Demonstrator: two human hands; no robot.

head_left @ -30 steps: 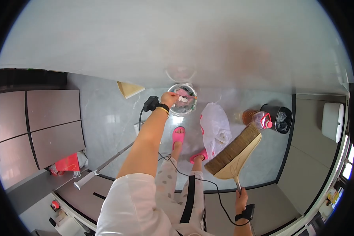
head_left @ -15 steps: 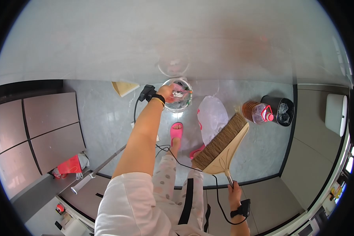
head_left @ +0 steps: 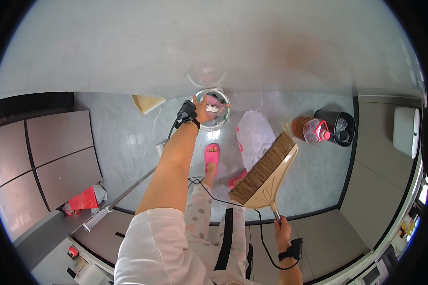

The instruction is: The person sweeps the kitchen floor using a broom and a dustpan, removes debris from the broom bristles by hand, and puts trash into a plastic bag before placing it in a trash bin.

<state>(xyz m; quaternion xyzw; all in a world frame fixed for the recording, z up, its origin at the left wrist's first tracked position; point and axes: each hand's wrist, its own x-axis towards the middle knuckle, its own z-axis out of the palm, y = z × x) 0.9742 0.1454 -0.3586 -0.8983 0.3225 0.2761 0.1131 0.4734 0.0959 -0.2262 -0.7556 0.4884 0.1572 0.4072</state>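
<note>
My left hand (head_left: 204, 112) is open, its fingers spread at the left rim of a clear, lined waste bin (head_left: 227, 121). Pink and white rubbish (head_left: 213, 107) lies inside, and the hand appears to hold nothing. In my right hand (head_left: 283, 231) is a broom (head_left: 266, 187), gripped by its metal handle just below the cream head. The broom's brown bristles point up and left, in front of a white plastic bag (head_left: 256, 133) on the floor.
A bottle of brown liquid (head_left: 309, 130) stands against a black bin (head_left: 336, 129) on the right. At left are a cream open-sided piece (head_left: 147, 103) and a slanting grey pole (head_left: 133, 187). A black cable (head_left: 223, 200) loops between my arms. Cabinets (head_left: 57, 137) line the left side.
My left hand has come up out of the bin's contents to its left rim, and its fingers have spread. My right hand keeps hold of the broom. The view has shifted slightly.
</note>
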